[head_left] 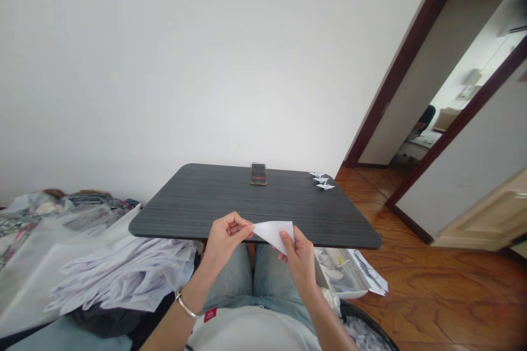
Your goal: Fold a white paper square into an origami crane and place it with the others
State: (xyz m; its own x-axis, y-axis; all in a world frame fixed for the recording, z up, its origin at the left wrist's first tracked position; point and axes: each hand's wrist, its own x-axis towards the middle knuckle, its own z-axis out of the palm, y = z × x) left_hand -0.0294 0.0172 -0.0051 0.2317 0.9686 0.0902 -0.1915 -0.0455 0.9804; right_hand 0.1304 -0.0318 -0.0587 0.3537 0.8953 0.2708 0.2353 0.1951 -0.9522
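Observation:
A folded sheet of white paper (273, 232), roughly triangular, is held in the air over the near edge of the dark table (206, 203). My left hand (231, 231) pinches its pointed left corner between thumb and fingertips. My right hand (297, 252) grips the wider right end, thumb on top and fingers behind, hiding part of that side. At the table's far right corner stand several small white paper cranes (325, 186). A phone (258, 174) lies near the back edge of the table, by the wall.
Left of my legs lies a pile of white cloth or paper (123, 274) beside plastic bags (45, 252). On the right, below the table, are an open white box (343, 274) and a dark bin (366, 334) of paper scraps. A doorway (411, 66) opens at right.

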